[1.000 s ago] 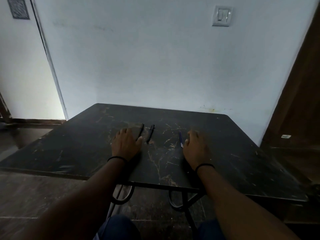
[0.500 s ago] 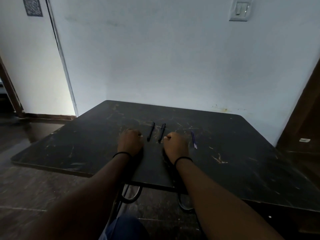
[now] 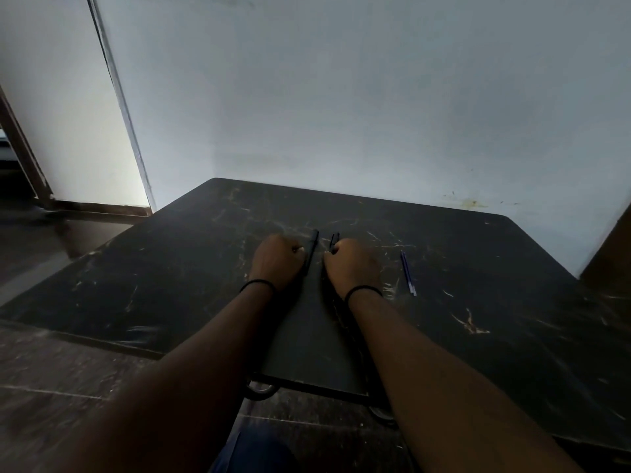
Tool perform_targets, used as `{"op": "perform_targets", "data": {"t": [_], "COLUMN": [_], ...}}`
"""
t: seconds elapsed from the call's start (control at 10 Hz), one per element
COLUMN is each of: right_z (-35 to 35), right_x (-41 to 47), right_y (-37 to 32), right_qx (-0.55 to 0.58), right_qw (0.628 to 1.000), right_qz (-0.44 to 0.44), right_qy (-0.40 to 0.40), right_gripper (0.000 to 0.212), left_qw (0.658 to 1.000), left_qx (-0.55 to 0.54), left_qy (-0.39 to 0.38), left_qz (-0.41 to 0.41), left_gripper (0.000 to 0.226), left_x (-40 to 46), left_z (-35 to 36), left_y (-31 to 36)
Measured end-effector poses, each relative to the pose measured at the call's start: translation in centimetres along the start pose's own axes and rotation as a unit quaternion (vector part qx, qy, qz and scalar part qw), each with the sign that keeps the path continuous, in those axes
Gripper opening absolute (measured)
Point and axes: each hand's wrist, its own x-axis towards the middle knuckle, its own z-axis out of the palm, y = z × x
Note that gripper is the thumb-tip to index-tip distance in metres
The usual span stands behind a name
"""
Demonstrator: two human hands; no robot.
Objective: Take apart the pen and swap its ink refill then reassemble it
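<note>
Two black pens lie side by side on the dark table (image 3: 478,268). The left pen (image 3: 312,249) shows at full length along the thumb side of my left hand (image 3: 276,262), which rests there as a fist with nothing in it. My right hand (image 3: 353,266) has its fingers curled over the lower part of the right pen (image 3: 334,240); only that pen's far end sticks out. A thin blue ink refill (image 3: 408,273) lies alone on the table to the right of my right hand.
The scratched table stands against a pale wall (image 3: 341,97), in a corner. A doorway (image 3: 20,158) opens at the left and a brown panel (image 3: 611,247) rises at the right. Metal table legs (image 3: 261,390) show below the near edge.
My right hand moved left, away from the blue refill, to the right black pen and closed over it. My left hand curled into a fist beside the left pen. The camera tilted down.
</note>
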Motion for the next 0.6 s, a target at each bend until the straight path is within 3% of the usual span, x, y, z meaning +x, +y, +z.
{"op": "perform_targets", "data": {"t": [0.4, 0.6], "right_z": [0.77, 0.81], "right_x": [0.11, 0.08], "right_y": [-0.78, -0.75], "right_qx": [0.003, 0.037], "right_qw": [0.998, 0.999], "right_qz": [-0.056, -0.03], "right_qy": [-0.003, -0.003], "right_gripper": [0.029, 0.028], "left_qw": [1.0, 1.0], "left_qx": [0.01, 0.019], "left_qy": [-0.002, -0.002], "left_qz": [0.013, 0.015], "left_gripper": [0.024, 0.025], "left_x": [0.58, 0.77], "left_z": [0.31, 0.56], "left_y": [-0.32, -0.33]}}
